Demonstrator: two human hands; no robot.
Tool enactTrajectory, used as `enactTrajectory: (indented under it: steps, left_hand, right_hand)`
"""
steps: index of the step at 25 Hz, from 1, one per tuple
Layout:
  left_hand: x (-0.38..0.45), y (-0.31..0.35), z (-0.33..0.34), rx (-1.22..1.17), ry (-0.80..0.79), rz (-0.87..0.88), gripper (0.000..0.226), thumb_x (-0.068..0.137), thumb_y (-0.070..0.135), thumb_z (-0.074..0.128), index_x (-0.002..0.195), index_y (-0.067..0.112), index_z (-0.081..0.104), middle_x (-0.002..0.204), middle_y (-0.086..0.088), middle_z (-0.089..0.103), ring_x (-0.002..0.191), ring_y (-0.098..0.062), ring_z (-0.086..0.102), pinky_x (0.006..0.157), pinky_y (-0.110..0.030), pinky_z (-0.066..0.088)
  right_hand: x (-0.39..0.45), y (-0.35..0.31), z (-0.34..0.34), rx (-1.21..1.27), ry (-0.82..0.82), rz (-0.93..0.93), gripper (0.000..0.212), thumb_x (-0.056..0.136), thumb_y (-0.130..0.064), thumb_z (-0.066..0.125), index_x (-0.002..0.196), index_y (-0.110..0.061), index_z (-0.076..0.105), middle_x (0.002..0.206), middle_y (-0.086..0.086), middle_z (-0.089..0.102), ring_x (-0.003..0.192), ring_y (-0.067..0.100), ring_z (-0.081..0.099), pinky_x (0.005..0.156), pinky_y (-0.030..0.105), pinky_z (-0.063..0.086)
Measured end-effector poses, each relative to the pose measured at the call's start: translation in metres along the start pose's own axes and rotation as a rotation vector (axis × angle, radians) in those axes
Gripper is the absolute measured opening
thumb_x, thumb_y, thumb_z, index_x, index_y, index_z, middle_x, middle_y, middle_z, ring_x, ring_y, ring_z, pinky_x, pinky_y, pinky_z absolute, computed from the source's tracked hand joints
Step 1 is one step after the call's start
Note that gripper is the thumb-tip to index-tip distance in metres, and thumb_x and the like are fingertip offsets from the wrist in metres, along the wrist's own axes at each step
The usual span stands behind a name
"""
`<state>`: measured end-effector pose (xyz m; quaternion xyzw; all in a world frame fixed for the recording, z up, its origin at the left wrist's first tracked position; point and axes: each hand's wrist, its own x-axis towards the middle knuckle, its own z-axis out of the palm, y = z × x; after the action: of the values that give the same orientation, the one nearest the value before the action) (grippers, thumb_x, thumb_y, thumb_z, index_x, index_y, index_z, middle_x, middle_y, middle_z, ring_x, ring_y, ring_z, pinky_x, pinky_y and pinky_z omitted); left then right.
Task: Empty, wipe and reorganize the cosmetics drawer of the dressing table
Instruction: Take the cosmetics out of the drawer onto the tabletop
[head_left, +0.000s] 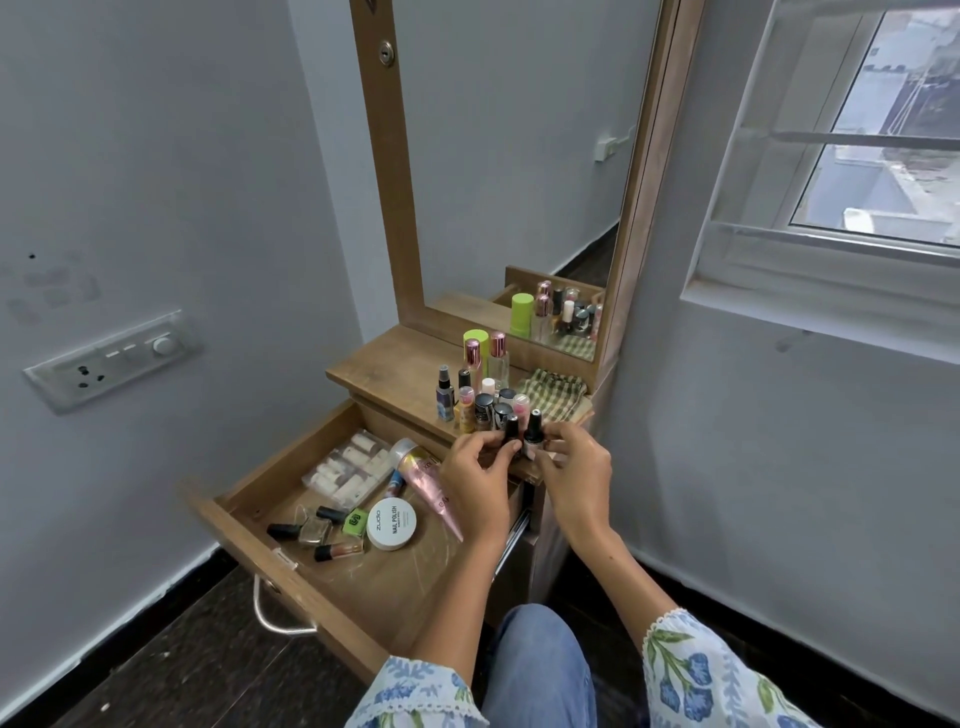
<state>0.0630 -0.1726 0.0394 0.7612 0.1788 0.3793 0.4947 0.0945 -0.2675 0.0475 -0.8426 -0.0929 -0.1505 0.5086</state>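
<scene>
The wooden drawer (244, 525) of the dressing table stands pulled out to the left. Inside lie a clear box of false nails (350, 467), a pink tube (431, 483), a white nail-polish-remover jar (391, 523) and a few nail polish bottles (317, 530). On the tabletop (384, 364) stands a cluster of cosmetic bottles (480, 384). My left hand (478, 473) grips a dark nail polish bottle (511, 431) at the tabletop's front edge. My right hand (574, 467) holds a second black-capped bottle (533, 431) beside it.
A folded green checked cloth (556, 395) lies on the tabletop right of the bottles. The mirror (519, 156) rises behind. A wall socket panel (111, 358) is to the left and a window (852, 156) to the right. My knee (540, 670) is below the drawer.
</scene>
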Motion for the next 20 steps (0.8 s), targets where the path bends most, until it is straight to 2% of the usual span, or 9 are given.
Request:
enactTrajectory:
  steps: [5,8,12,16,18,20]
  left_hand:
    - [-0.004,-0.005,0.000,0.034,-0.007,0.022,0.014,0.077,0.015,0.077,0.090,0.013,0.071,0.086,0.004,0.068,0.077,-0.002,0.061,0.066,-0.008,0.046]
    - [-0.010,-0.005,-0.001,0.025,-0.007,0.035,0.013,0.079,0.015,0.075,0.091,0.011,0.071,0.088,0.003,0.067,0.077,-0.002,0.060,0.068,-0.016,0.051]
    - [-0.008,-0.009,-0.025,0.051,-0.027,0.062,0.010,0.086,0.023,0.067,0.094,0.016,0.069,0.088,0.007,0.067,0.081,-0.002,0.061,0.069,-0.021,0.052]
    - [0.017,-0.040,-0.093,0.126,-0.032,-0.004,0.013,0.087,0.016,0.065,0.100,0.019,0.068,0.095,0.007,0.068,0.087,-0.006,0.062,0.073,-0.021,0.051]
    - [0.031,-0.058,-0.129,0.188,0.015,-0.062,0.013,0.088,0.014,0.063,0.099,0.020,0.066,0.094,0.007,0.067,0.089,-0.008,0.062,0.073,-0.020,0.050]
    - [0.043,-0.073,-0.158,0.234,0.058,-0.122,0.012,0.089,0.012,0.061,0.100,0.017,0.067,0.093,0.004,0.068,0.089,-0.012,0.063,0.076,-0.026,0.051]
  right_hand:
    - [-0.005,0.000,-0.003,-0.029,-0.007,-0.012,0.028,0.080,-0.009,0.074,0.106,-0.010,0.065,0.102,0.002,0.066,0.086,0.012,0.064,0.078,0.035,0.058]
    - [-0.012,0.001,-0.007,-0.064,-0.006,-0.020,0.027,0.082,-0.013,0.073,0.107,-0.011,0.064,0.103,0.000,0.066,0.087,0.012,0.064,0.079,0.035,0.057]
    - [-0.037,-0.006,-0.005,-0.114,-0.018,-0.196,0.013,0.088,-0.026,0.068,0.096,-0.017,0.066,0.092,-0.007,0.066,0.076,0.007,0.063,0.066,0.030,0.056]
    - [-0.060,-0.023,0.024,-0.136,-0.296,-0.402,0.012,0.089,-0.027,0.064,0.097,-0.019,0.067,0.094,-0.007,0.066,0.076,0.012,0.063,0.062,0.029,0.052]
    - [-0.061,-0.031,0.048,-0.189,-0.471,-0.433,0.017,0.089,-0.029,0.062,0.103,-0.020,0.066,0.101,-0.005,0.065,0.085,0.017,0.063,0.065,0.030,0.048]
    - [-0.058,-0.040,0.077,-0.282,-0.618,-0.475,0.023,0.089,-0.029,0.060,0.110,-0.021,0.063,0.111,-0.004,0.064,0.098,0.020,0.062,0.069,0.030,0.044]
